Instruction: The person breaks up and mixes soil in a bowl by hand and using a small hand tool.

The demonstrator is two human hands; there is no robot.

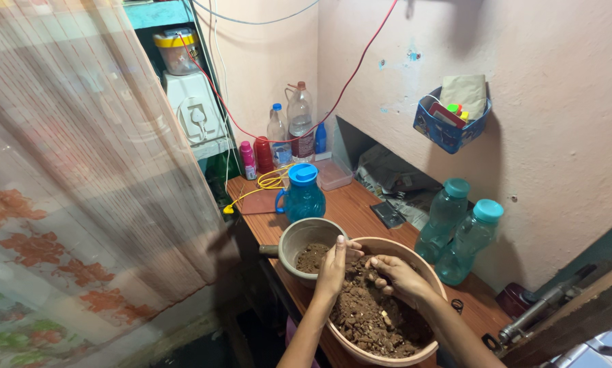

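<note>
With the left hand [333,267] flat and open over the soil-filled pink basin [423,354] at the wooden bench's near edge and the right hand [396,274] clenched on soil, clumps may spill over the rim beside the grey pot [293,240]

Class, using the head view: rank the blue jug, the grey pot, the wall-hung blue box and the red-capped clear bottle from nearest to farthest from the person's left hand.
From the left hand:
1. Grey pot, touching the hand, just left of it.
2. Blue jug, behind the pot on the wooden shelf.
3. Red-capped clear bottle, at the back corner.
4. Wall-hung blue box, up on the right wall.
</note>
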